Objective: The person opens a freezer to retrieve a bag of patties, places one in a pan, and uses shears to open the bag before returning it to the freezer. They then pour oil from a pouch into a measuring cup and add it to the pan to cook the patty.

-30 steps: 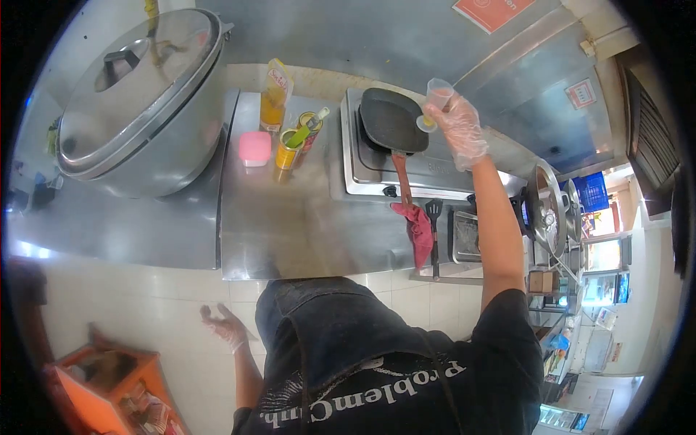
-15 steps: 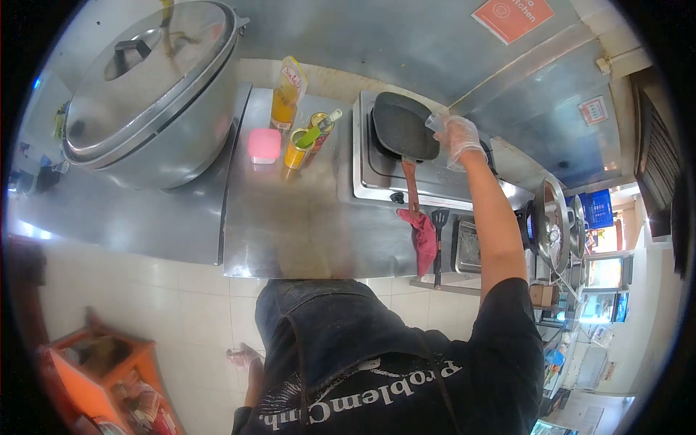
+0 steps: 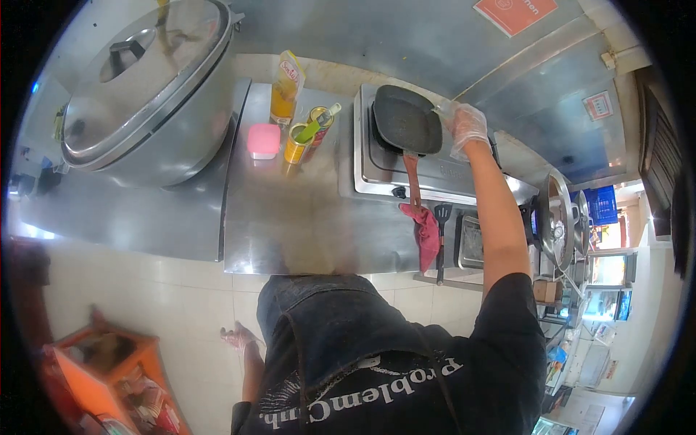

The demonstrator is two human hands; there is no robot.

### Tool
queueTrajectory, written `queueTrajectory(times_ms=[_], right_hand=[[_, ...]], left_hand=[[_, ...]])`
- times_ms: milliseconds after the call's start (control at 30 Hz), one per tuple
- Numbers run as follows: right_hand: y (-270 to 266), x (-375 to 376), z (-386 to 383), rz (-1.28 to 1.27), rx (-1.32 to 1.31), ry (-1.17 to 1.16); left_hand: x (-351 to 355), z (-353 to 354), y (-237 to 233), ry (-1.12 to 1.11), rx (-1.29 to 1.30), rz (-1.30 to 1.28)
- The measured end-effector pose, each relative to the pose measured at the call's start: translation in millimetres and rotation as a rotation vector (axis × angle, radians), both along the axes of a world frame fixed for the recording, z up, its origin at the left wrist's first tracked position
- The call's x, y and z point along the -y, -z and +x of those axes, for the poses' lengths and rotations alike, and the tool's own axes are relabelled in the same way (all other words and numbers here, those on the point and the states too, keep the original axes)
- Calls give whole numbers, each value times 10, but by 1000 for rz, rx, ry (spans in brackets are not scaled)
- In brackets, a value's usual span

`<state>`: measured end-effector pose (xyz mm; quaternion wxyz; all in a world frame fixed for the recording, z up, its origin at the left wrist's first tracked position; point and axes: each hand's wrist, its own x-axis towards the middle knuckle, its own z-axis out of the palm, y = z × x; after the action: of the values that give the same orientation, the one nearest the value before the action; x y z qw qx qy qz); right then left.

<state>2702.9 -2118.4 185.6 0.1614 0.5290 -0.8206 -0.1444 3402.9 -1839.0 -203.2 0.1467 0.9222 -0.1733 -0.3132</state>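
My right hand point(image 3: 470, 129), in a clear plastic glove, is closed just past the right rim of a dark square frying pan point(image 3: 406, 123). A clear, shiny object point(image 3: 444, 110) pokes out of its fingers toward the pan; I cannot tell what it is. The pan sits on a gas stove point(image 3: 453, 172), its brown handle point(image 3: 413, 181) pointing toward me. Beyond the counter edge, low at my side, my left hand point(image 3: 241, 337) hangs with its fingers apart, holding nothing.
A red cloth point(image 3: 428, 239) and black spatula point(image 3: 441, 243) lie before the stove, beside a metal tray point(image 3: 471, 243). Left of it stand a pink-lidded tub point(image 3: 264, 140), an orange pouch point(image 3: 285, 90) and cans point(image 3: 296, 145). A large lidded pot point(image 3: 174, 130) occupies the far left.
My right hand has shifted slightly right and up, and the clear object shows less. My left hand has swung a little outward and up. The view has tilted slightly.
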Motion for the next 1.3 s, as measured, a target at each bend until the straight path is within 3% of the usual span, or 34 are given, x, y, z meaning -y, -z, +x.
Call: queueTrajectory(times_ms=[100, 267, 367, 567, 1000, 1067, 1300], right_hand=[[39, -36, -128, -8, -16, 15], [-18, -61, -184, -12, -32, 17], [-195, -79, 11, -1, -27, 27], [-287, -31, 60, 27, -77, 38], [-215, 45, -86, -16, -154, -52], [-211, 65, -78, -21, -180, -67], [-244, 97, -6, -28, -190, -67]], left_hand=[[3, 16, -49, 23, 48, 53], [-223, 291, 411, 63, 111, 115], [-159, 200, 156, 91, 136, 166], [-70, 279, 303, 110, 147, 178], [-20, 257, 141, 83, 86, 154], [-61, 289, 221, 143, 197, 124], [-70, 376, 275, 121, 198, 139]])
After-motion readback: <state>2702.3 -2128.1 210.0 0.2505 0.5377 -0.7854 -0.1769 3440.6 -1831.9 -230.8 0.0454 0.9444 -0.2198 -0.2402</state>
